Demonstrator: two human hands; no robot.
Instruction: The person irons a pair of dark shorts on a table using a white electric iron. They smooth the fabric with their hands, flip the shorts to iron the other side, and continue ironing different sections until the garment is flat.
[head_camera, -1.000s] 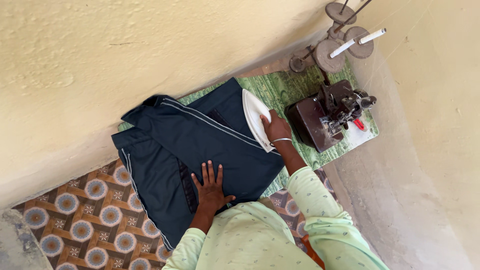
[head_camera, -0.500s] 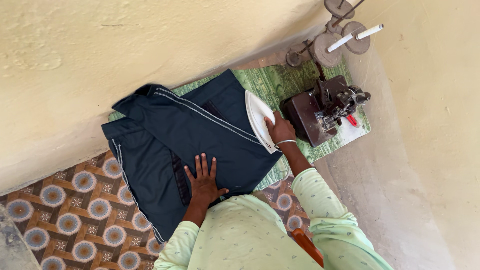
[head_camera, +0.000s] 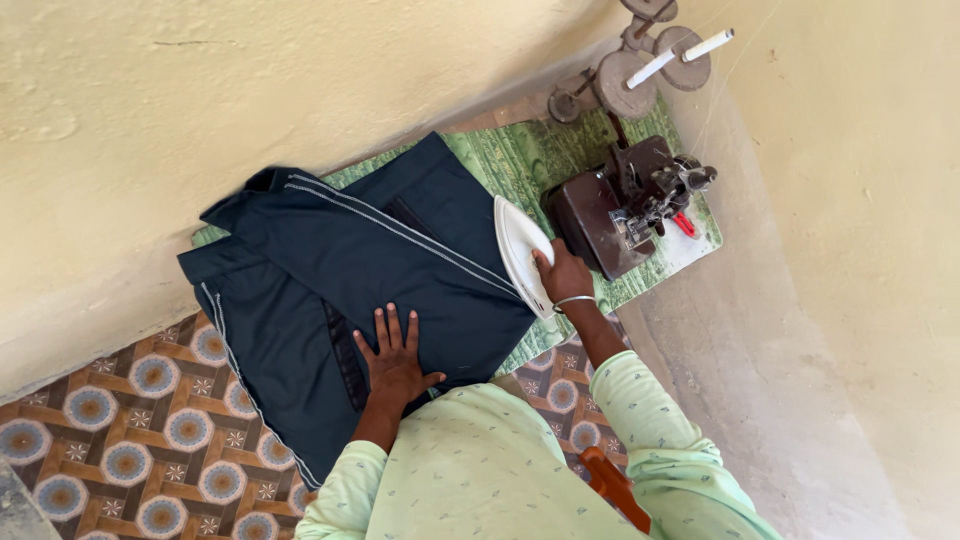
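Note:
A dark navy garment with thin white stripes lies spread on a green patterned cloth. My left hand rests flat on the garment's near part, fingers spread, holding nothing. My right hand grips the handle of a white clothes iron, which sits at the garment's right edge, over the green cloth. A bangle circles my right wrist. Both arms wear pale green sleeves.
A dark brown sewing machine stands just right of the iron on the green cloth. Thread stands with round bases sit behind it by the cream wall. Patterned floor tiles lie to the left. An orange object shows near my lap.
The iron and my right hand stay at the garment's right edge, while my left hand stays pressed flat on the cloth. The view has shifted slightly.

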